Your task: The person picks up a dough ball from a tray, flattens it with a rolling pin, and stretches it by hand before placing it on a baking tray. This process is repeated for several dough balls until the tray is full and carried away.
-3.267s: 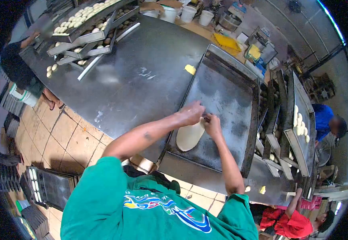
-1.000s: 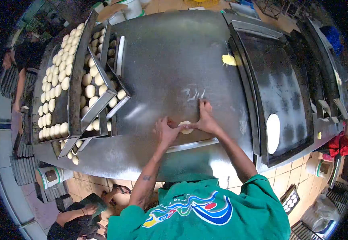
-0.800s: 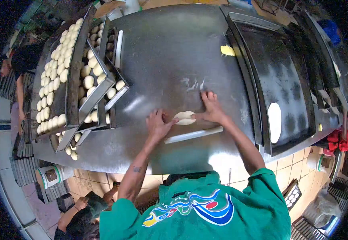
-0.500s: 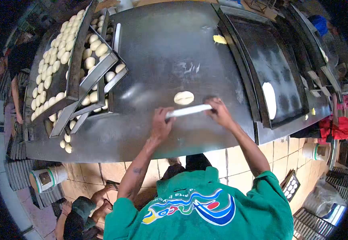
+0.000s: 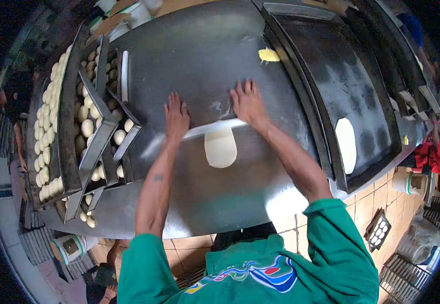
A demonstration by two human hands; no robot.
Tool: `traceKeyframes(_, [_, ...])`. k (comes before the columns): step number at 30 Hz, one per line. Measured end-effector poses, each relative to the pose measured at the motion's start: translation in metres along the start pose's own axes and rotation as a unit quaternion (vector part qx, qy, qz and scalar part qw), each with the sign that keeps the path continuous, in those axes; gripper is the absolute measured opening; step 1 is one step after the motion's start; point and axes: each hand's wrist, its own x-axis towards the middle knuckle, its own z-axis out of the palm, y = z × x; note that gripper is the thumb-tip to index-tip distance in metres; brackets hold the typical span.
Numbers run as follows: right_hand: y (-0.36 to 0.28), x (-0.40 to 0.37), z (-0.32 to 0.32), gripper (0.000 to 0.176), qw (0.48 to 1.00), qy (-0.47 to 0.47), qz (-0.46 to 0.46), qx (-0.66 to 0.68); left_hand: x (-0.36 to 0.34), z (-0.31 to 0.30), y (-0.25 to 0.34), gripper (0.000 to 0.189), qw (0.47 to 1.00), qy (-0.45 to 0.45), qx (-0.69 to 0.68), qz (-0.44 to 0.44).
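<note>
Both hands lie flat with stretched fingers over the ends of a white rolling pin (image 5: 200, 131) on the dark metal table. My left hand (image 5: 177, 117) is at the pin's left end, fingers pointing away from me. At the other end, my right hand (image 5: 249, 105) rests with its fingers slightly spread. Under the pin's middle, a piece of dough (image 5: 220, 151) is flattened into a tongue shape reaching toward me. Where the palms meet the pin is hidden.
Stacked trays (image 5: 98, 144) of dough balls (image 5: 47, 126) stand at left, beside another white rod (image 5: 125, 76). Yellow fat (image 5: 268, 55) sits at the far right of the tabletop (image 5: 194, 55). A dark tray (image 5: 367, 91) at right holds a flat dough sheet (image 5: 345, 146).
My hands and the rolling pin have moved forward onto the dough. The dough went from a small oval to a longer flat piece. My fingers have straightened. The camera view has shifted.
</note>
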Motion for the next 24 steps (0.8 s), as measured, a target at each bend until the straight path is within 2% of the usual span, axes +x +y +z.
traceKeyframes(1, [0.003,0.009,0.006,0.059,1.0,0.003,0.004,0.002,0.011,0.0,-0.012,0.054,1.0,-0.002,0.002,0.005])
traceKeyframes(2, [0.006,0.016,0.012,0.059,1.0,0.012,0.009,0.026,0.02,-0.001,-0.023,0.054,0.984,-0.046,-0.147,-0.088])
traceKeyframes(3, [0.007,0.014,0.017,0.06,0.998,0.017,0.014,0.05,0.02,-0.001,-0.027,0.053,0.934,-0.093,-0.291,-0.183])
traceKeyframes(4, [0.005,-0.001,0.018,0.06,0.998,0.01,0.02,0.053,0.0,-0.003,-0.015,0.053,0.933,-0.101,-0.289,-0.188])
traceKeyframes(5, [0.0,-0.023,0.017,0.061,1.0,0.02,-0.003,0.016,-0.033,-0.01,0.01,0.053,0.983,-0.074,-0.135,-0.099])
traceKeyframes(6, [-0.007,-0.05,0.015,0.062,0.999,0.027,-0.025,-0.02,-0.069,-0.019,0.031,0.053,0.999,-0.049,0.022,-0.003])
traceKeyframes(8, [-0.021,-0.109,-0.013,0.062,0.999,-0.004,-0.039,-0.031,-0.132,-0.034,0.054,0.052,0.995,-0.075,0.07,0.004])
traceKeyframes(10, [-0.027,-0.165,-0.031,0.062,0.997,-0.021,-0.056,-0.048,-0.195,-0.049,0.07,0.052,0.987,-0.085,0.129,0.049])
traceKeyframes(13, [-0.028,-0.232,-0.046,0.061,0.996,0.015,-0.086,-0.009,-0.266,-0.06,0.105,0.051,0.993,-0.033,0.095,0.056])
traceKeyframes(14, [-0.028,-0.25,-0.05,0.06,0.996,-0.003,-0.076,0.039,-0.279,-0.063,0.104,0.051,0.993,-0.025,0.094,0.063])
traceKeyframes(15, [-0.027,-0.258,-0.053,0.059,0.994,-0.02,-0.066,0.088,-0.29,-0.061,0.101,0.052,0.998,-0.025,0.024,0.054])
traceKeyframes(16, [-0.023,-0.259,-0.056,0.059,0.994,-0.011,-0.064,0.086,-0.295,-0.056,0.096,0.054,0.997,-0.028,-0.046,0.046])
traceKeyframes(17, [-0.017,-0.257,-0.057,0.056,0.985,-0.028,-0.038,0.165,-0.292,-0.053,0.082,0.055,0.989,0.013,-0.137,0.061])
traceKeyframes(18, [-0.014,-0.25,-0.059,0.054,0.969,-0.044,-0.012,0.244,-0.28,-0.056,0.075,0.055,0.988,0.013,-0.136,0.069])
traceKeyframes(19, [-0.014,-0.239,-0.056,0.054,0.968,-0.036,-0.006,0.246,-0.265,-0.058,0.068,0.054,0.996,0.011,-0.061,0.066])
traceKeyframes(20, [-0.015,-0.22,-0.05,0.053,0.988,-0.02,-0.012,0.151,-0.247,-0.058,0.062,0.053,0.998,0.011,0.014,0.063])
traceKeyframes(21, [-0.017,-0.198,-0.044,0.052,0.998,-0.004,-0.015,0.056,-0.223,-0.055,0.056,0.053,0.997,0.007,0.017,0.071])
traceKeyframes(22, [-0.018,-0.171,-0.036,0.052,0.998,0.003,-0.006,0.059,-0.192,-0.049,0.05,0.052,0.996,0.017,0.079,0.042])
traceKeyframes(24, [-0.016,-0.111,-0.018,0.054,0.995,0.093,0.009,-0.022,-0.122,-0.032,0.04,0.056,0.979,0.038,0.199,-0.016])
